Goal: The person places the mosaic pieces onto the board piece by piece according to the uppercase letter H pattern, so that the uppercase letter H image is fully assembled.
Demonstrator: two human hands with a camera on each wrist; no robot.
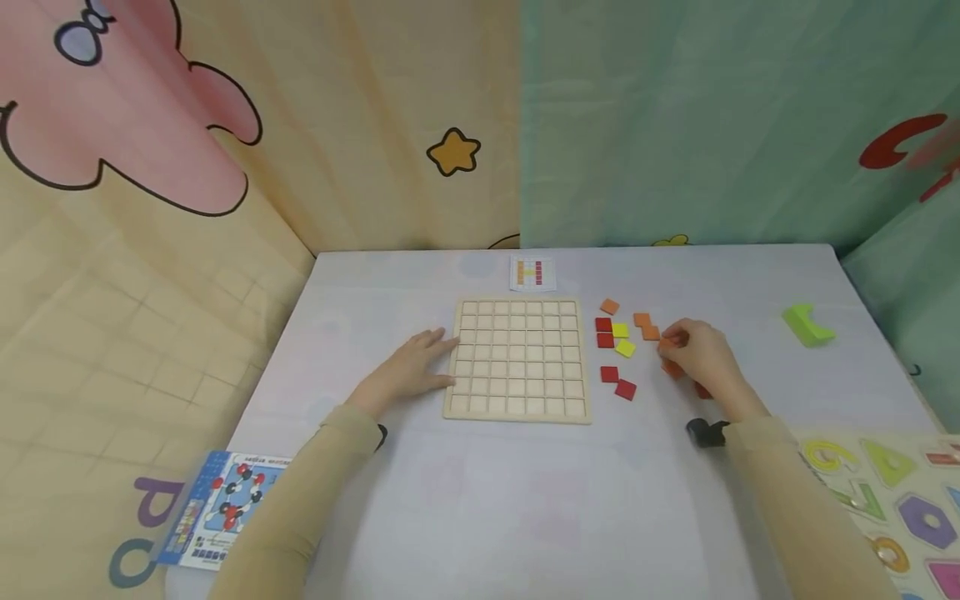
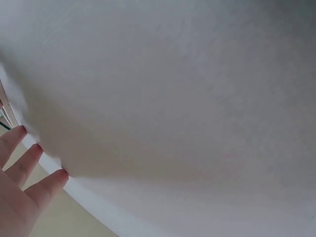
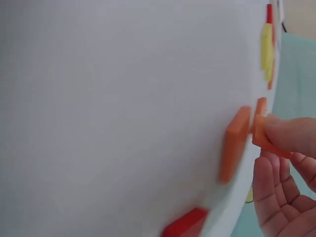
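Note:
A wooden grid board with bare square cells lies mid-table. My left hand rests at its left edge, fingers spread; the left wrist view shows these fingers fairly straight. To the board's right, my right hand pinches an orange square tile between thumb and fingers. Around it lie loose orange tiles, red tiles and yellow tiles. Another orange tile lies close to the pinched one. A red tile is partly hidden under the right wrist.
A small pattern card lies behind the board. On the far right is a green block. A blue booklet sits at the front left, partly behind the left sleeve. A sheet of coloured shapes covers the front right corner.

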